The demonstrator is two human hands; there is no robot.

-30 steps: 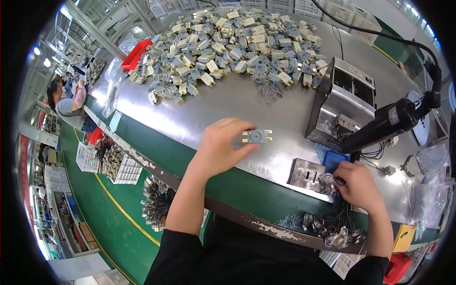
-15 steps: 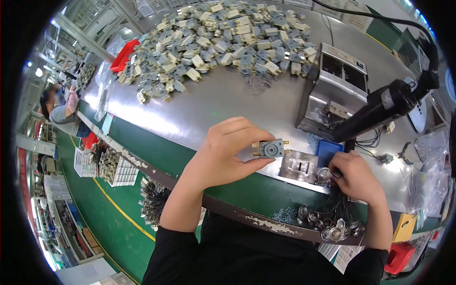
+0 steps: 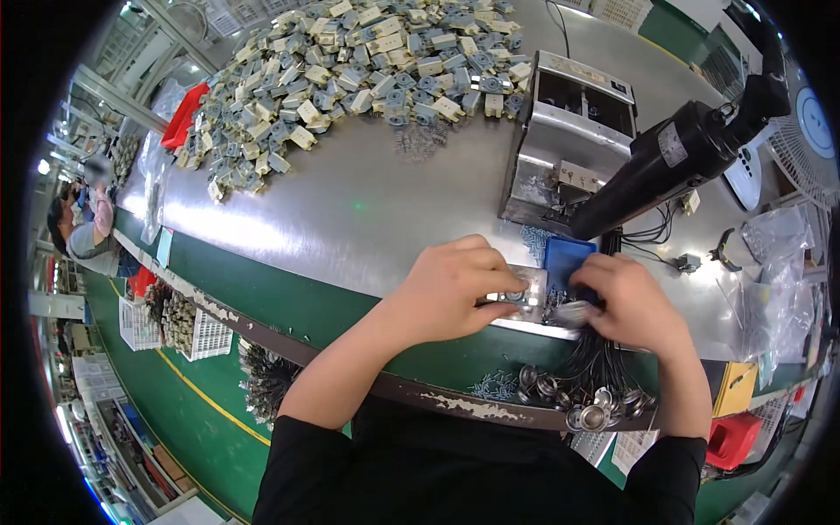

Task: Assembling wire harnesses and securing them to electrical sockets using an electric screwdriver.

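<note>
My left hand (image 3: pixel 459 289) pinches a small grey block with brass terminals (image 3: pixel 514 297) between thumb and fingertips. The block is now down at the metal fixture plate (image 3: pixel 538 282), partly hidden by my fingers. To its right, my right hand (image 3: pixel 632 302) is closed on a round silver metal cap (image 3: pixel 573 314), which is smeared by motion. A blue tray (image 3: pixel 569 252) sits just behind my right fingers. Several similar round metal caps (image 3: pixel 595 416) with black leads lie at the bench edge below my right hand, beside a scatter of small screws (image 3: pixel 495 385).
A large heap of grey and cream blocks (image 3: pixel 367 70) covers the far bench, with a red bin (image 3: pixel 185 116) at its left. A metal machine (image 3: pixel 569 131) and a thick black cylinder arm (image 3: pixel 656 175) stand at right. Another person (image 3: pixel 92 232) is at far left.
My left hand has brought the grey block down and right to the fixture. My right hand has lifted the metal cap off the fixture's right side. The view has shifted slightly.
</note>
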